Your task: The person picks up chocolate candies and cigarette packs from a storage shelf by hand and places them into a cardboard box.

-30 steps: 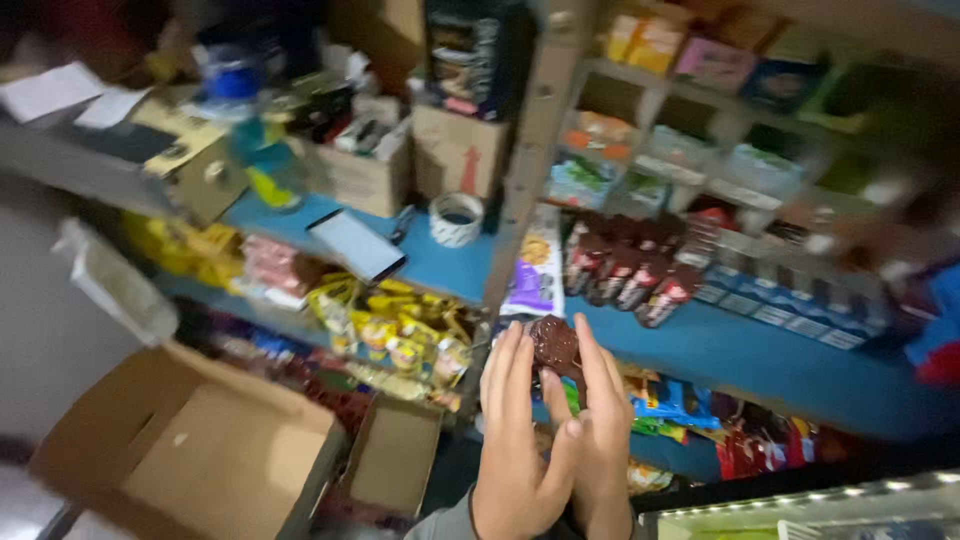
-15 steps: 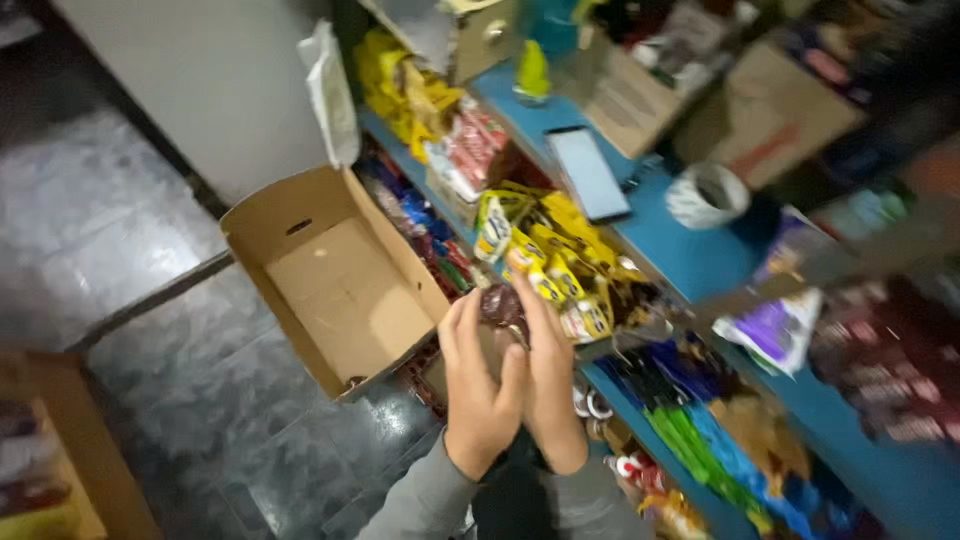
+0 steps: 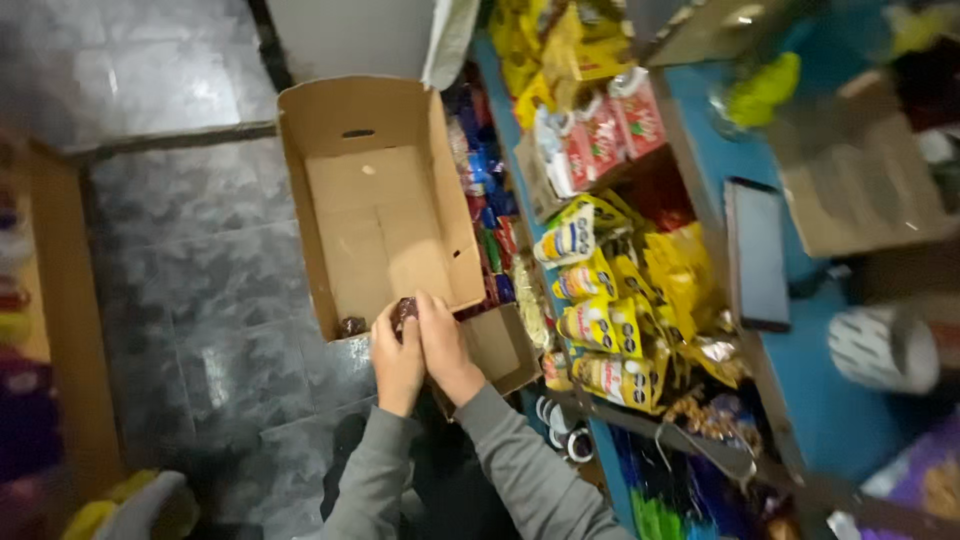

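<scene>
Fingers of the left hand (image 3: 397, 362) and right hand (image 3: 443, 347) close together around a small dark brown packet (image 3: 405, 309), pressed between both palms at the near rim of an open cardboard box (image 3: 372, 195). Yellow snack bags (image 3: 610, 320) fill the shelf just right.

Cardboard box (image 3: 375, 200): top open, interior bare apart from one small dark packet (image 3: 351, 326) at the near wall; entry from above unobstructed.
Tiled floor (image 3: 190, 270): open to the box's left.
Shelves (image 3: 800, 380): flank the box's right side, crammed with yellow snack packs (image 3: 600, 325) and red packets (image 3: 605, 130); no gap between them.
Box flap (image 3: 500, 345): juts out just beside the shelf front.
</scene>
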